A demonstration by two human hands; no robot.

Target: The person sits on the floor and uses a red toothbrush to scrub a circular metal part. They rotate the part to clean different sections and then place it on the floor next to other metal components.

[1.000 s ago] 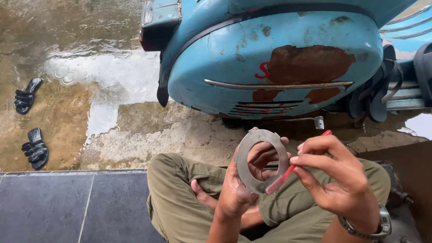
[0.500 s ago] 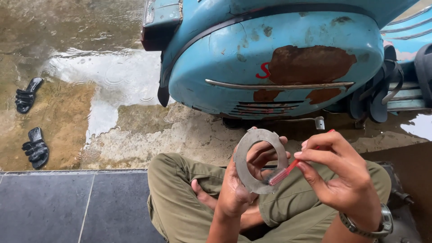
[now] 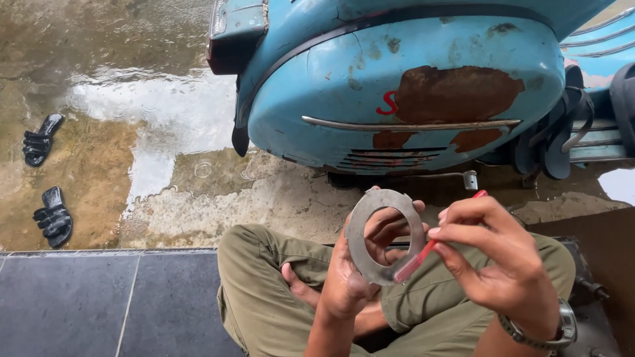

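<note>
A: Where is the ring now, and how do you hold it?

B: The flat grey metal ring [image 3: 385,236] is in the lower middle of the frame, above your folded knees. Your left hand [image 3: 354,277] is closed on its lower left edge, the thumb in front, the fingers [image 3: 387,228] behind and showing through the hole. Your right hand [image 3: 493,264] pinches a thin red tool [image 3: 430,248] between thumb and fingertips, and its tip touches the lower right part of the ring.

A: How will this ring handle, do you think?

B: I judge it stiff and thin, a steel plate, quite light for one hand. It will not bend. The surface looks dull and a little greasy, so it may slip if you hold only with the fingertips. The small notches on the outer rim could be sharp.

A: So where is the best place to take it?

B: On the rim, as you do, with the thumb flat on the face and the fingers behind. Keep the grip opposite to where the tool presses.

A: And around you?

B: The blue scooter [image 3: 410,99] fills the upper right; two black sandals [image 3: 45,178] lie on the wet ground at the left edge.
</note>
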